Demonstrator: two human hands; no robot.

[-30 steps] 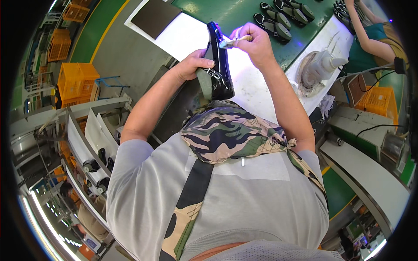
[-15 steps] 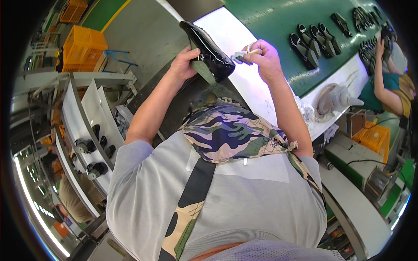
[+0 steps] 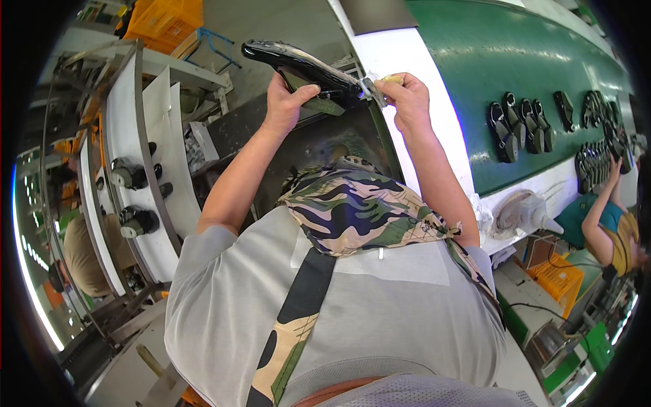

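My left hand [image 3: 283, 103] grips a glossy black shoe [image 3: 295, 62] by its near side, the thumb lying across it. The shoe is tilted, its pale sole facing up and away, and a greenish-grey heel part [image 3: 324, 106] shows below. In my right hand [image 3: 411, 102], thumb and fingers pinch a small crumpled whitish-grey cloth [image 3: 370, 88]. That cloth meets the right end of the shoe. Something yellowish shows between the right fingers, too small to name.
Several black shoes [image 3: 534, 125] stand on the green conveyor belt [image 3: 468, 61] at right. Beside its white edge is a clear plastic bottle [image 3: 532, 211]. A rack [image 3: 122, 136] with shoes stands left, an orange crate [image 3: 165, 26] behind it. A co-worker [image 3: 607, 224] holds shoes at far right.
The shoe has moved left and lies flatter. The cloth in my right hand now touches its right end. The view has turned, so the belt and rack appear shifted.
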